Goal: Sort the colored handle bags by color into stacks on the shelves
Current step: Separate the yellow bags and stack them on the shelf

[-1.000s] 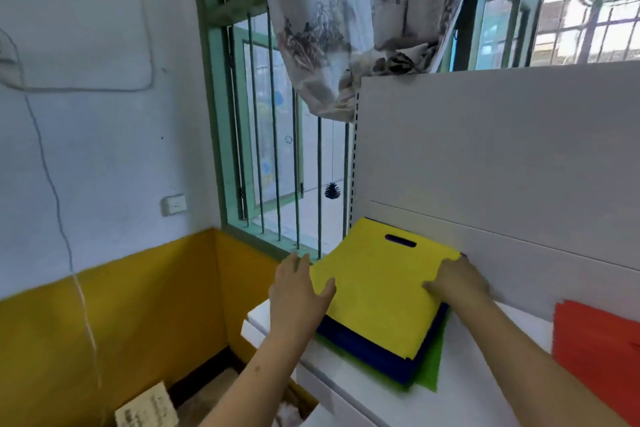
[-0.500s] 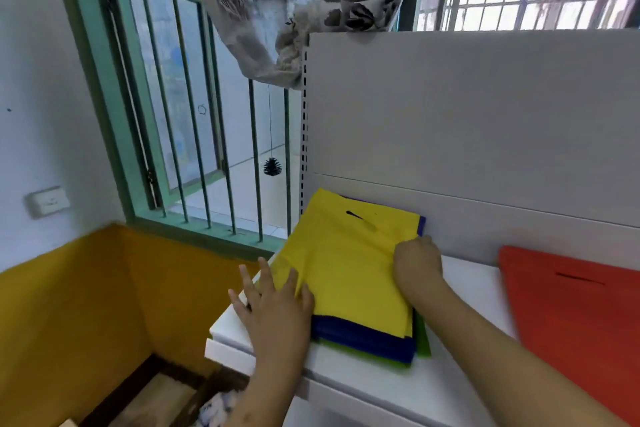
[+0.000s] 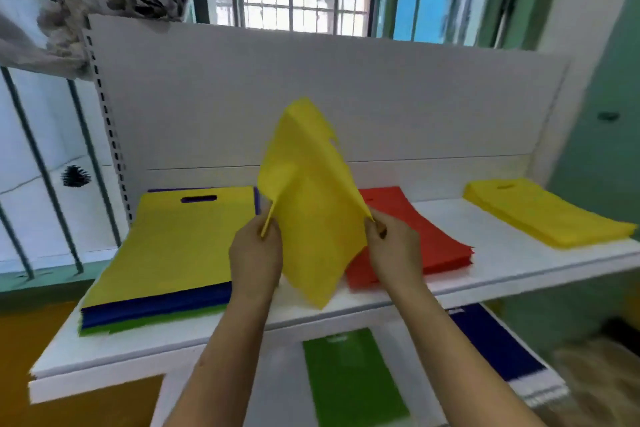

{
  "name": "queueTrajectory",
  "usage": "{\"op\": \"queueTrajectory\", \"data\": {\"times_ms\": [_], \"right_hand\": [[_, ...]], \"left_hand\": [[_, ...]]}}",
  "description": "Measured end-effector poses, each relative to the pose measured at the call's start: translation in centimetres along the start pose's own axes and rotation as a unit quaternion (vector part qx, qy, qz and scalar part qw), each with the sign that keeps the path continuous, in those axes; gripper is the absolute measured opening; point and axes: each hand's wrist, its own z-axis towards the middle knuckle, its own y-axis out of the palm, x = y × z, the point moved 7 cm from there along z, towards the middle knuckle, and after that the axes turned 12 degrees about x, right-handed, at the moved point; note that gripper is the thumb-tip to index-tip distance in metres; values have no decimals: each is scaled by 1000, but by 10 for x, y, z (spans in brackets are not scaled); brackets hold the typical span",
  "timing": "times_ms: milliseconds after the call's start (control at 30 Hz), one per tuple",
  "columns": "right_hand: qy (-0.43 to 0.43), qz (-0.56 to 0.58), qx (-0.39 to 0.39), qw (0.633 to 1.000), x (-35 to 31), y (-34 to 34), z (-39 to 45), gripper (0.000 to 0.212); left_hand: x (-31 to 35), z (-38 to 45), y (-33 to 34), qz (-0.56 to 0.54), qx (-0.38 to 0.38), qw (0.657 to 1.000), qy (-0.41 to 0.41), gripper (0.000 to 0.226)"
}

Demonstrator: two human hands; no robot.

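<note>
White shelving backed by a pale panel fills our head view, with a barred window behind it. We hold one yellow handle bag up at the centre, our left hand pinching its edge at 9 o'clock and our right hand pinching the edge at 3 o'clock, fingers closed on the fabric. At 8 o'clock lies the mixed stack, yellow over blue over green; just right of our hands sits the red stack, and at 3 o'clock, well apart, the yellow stack. Lower down we see a green stack and a blue stack. Our worry: the limp bag may sag and drag across the red stack, skewing it, or land crooked on the yellow stack if one pinch slips.
</note>
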Motion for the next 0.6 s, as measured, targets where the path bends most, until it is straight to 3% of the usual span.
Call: {"op": "queueTrajectory", "data": {"times_ms": [167, 267, 367, 433, 600], "right_hand": [[132, 22, 134, 982, 76, -117, 13, 40], [224, 78, 192, 952, 134, -181, 20, 44], [270, 101, 210, 934, 189, -226, 30, 47], [281, 88, 225, 929, 227, -255, 42, 48], [276, 70, 237, 929, 308, -316, 82, 44]], "left_hand": [[24, -51, 73, -136, -33, 989, -53, 40], [35, -96, 145, -166, -136, 970, -117, 36], [41, -144, 220, -168, -218, 941, -198, 17], [40, -164, 264, -143, -215, 945, -203, 28], [50, -195, 365, -129, -190, 959, -166, 32]]}}
